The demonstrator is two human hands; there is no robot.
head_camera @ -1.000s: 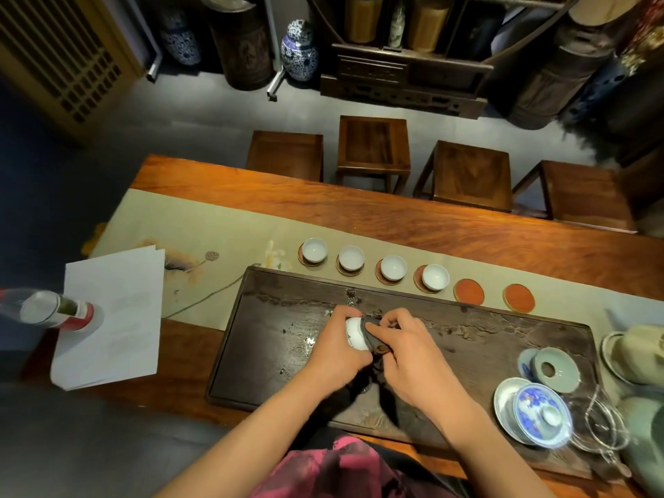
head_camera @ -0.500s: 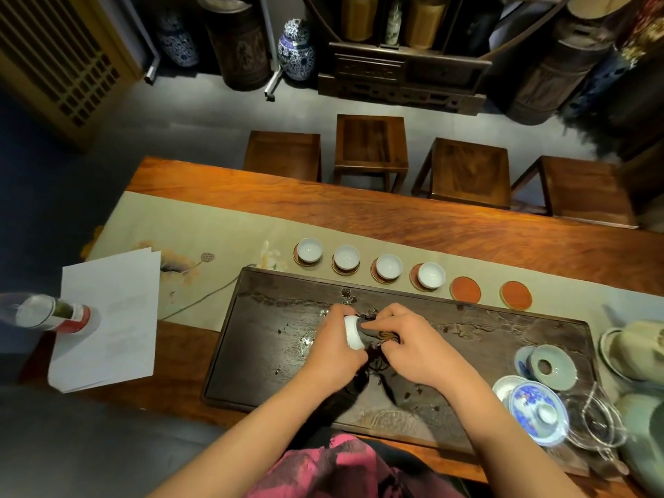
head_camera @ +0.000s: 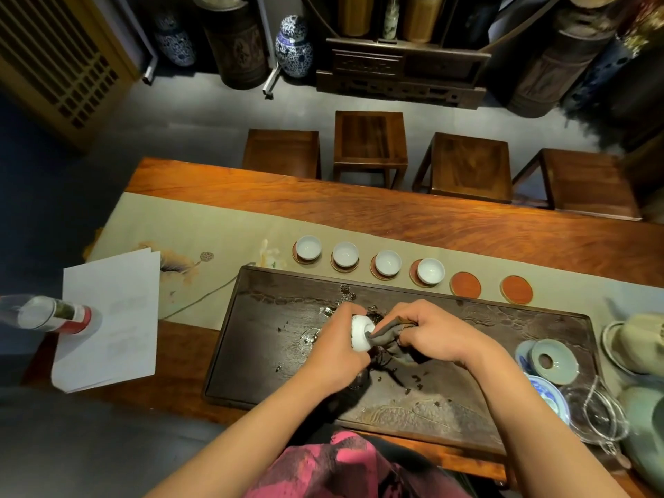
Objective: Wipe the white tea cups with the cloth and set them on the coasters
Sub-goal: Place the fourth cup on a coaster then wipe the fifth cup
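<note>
Your left hand [head_camera: 337,348] holds a white tea cup [head_camera: 360,333] over the dark tea tray [head_camera: 273,318]. Your fingers are curled round the cup, and it lies tipped on its side with its open mouth turned to your right hand [head_camera: 436,334]. Your right hand grips a gray cloth [head_camera: 390,334] with its fingers bunched round it. One end of the cloth is pushed into the mouth of the cup, and the rest hangs down toward the tray.

Past the tray, on the pale table runner [head_camera: 201,228], you can see a row of six round coasters. Four more white cups sit on the four coasters to the left: the first cup [head_camera: 308,247], the second cup [head_camera: 345,254], the third cup [head_camera: 388,263] and the fourth cup [head_camera: 430,271]. Two red coasters at the right end of the row are bare: one coaster [head_camera: 465,284] just beside the fourth cup and the last coaster [head_camera: 516,289] beside that.

At the right end of the tray there is a pale green lid [head_camera: 555,361] and a blue and white bowl [head_camera: 549,397]. On the left side of the wooden tabletop [head_camera: 395,217] lie some white papers [head_camera: 111,318], and a bottle [head_camera: 50,314] sits beside them
</note>
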